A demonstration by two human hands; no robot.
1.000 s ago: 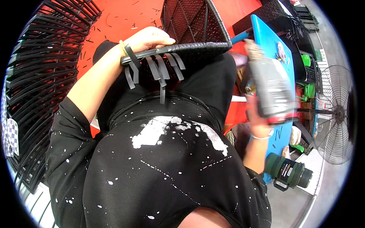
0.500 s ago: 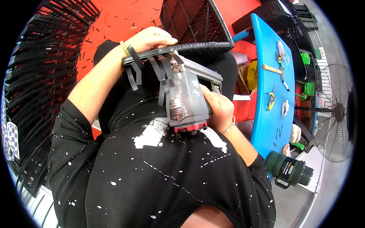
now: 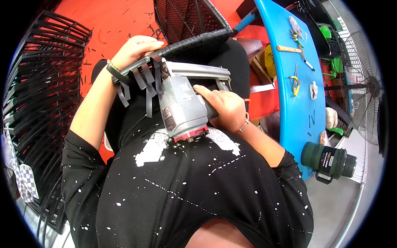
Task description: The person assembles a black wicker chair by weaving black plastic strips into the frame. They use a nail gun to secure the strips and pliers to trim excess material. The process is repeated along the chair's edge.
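The right hand wraps tight around a grey metal staple gun with a red end. Its nose presses the woven black frame rail, where the left hand curls closed; loose flat strips dangle beside it.

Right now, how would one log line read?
left hand: grips woven frame rim | right hand: holds grey staple gun against rim | loose strips hang

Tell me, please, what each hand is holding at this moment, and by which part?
The right hand grips the grey staple gun by its handle. The left hand clasps the black woven rim of the wicker chair frame, near the loose strips.
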